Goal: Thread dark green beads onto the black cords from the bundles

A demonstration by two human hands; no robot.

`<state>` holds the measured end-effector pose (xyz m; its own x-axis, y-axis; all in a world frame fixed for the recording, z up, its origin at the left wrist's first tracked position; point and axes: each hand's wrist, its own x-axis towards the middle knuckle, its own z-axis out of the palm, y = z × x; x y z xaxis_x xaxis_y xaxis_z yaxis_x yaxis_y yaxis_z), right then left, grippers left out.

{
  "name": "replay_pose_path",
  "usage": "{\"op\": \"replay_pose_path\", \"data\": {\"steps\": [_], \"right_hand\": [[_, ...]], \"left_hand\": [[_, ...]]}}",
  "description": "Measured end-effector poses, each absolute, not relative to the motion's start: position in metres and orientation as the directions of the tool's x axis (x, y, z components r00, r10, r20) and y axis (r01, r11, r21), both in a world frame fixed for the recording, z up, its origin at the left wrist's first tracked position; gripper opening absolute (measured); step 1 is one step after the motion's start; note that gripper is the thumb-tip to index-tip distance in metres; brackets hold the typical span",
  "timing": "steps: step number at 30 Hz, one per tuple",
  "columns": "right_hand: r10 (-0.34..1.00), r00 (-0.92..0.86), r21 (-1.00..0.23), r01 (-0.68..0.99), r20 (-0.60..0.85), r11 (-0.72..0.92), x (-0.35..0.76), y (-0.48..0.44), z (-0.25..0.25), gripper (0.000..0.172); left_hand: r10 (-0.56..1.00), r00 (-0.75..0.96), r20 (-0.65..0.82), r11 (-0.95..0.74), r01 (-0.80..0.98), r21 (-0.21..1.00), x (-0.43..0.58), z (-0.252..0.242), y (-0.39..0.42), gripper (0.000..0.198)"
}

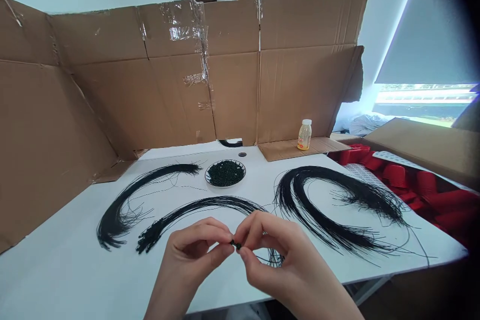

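Note:
My left hand and my right hand meet over the front of the white table, and the fingertips of both pinch a small black bead. A thin black cord runs from near my right hand, though its link to the bead is hidden by my fingers. Several curved bundles of thin black cords lie around my hands: one just beyond them, one to the left, and a large one to the right. A round plate holds a heap of small black beads farther back.
Taped cardboard panels stand along the table's back and left sides. A bottle of yellowish liquid stands on a cardboard flap at the back right. Beyond the table's right edge, red cups lie beside a cardboard box.

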<state>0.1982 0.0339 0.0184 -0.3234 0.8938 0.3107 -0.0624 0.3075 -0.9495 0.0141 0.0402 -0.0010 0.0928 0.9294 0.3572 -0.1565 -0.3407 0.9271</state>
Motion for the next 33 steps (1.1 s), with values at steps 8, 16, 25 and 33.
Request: {"op": "replay_pose_path", "data": {"steps": [8,16,25,33], "right_hand": [[0.873,-0.31,-0.897,0.111,0.377,0.427,0.186,0.046,0.002,0.019],[0.892,-0.373,-0.914,0.208,0.257,0.35,0.183,0.053,-0.001,0.015],[0.948,-0.278,-0.941,0.253,0.153,0.226,0.179,0.059,-0.006,0.01],[0.946,-0.245,-0.968,0.084,0.211,0.238,0.175,0.045,-0.003,0.01]], "left_hand": [[0.983,-0.019,0.18,-0.181,-0.102,0.978,0.012,-0.003,0.05,0.008],[0.997,0.067,0.026,-0.017,-0.135,0.991,-0.003,-0.01,0.062,0.03],[0.999,-0.007,0.054,-0.055,-0.081,0.995,-0.005,-0.012,0.056,0.026],[0.994,-0.008,0.109,-0.109,-0.108,0.988,-0.007,-0.008,0.039,0.016]]}}
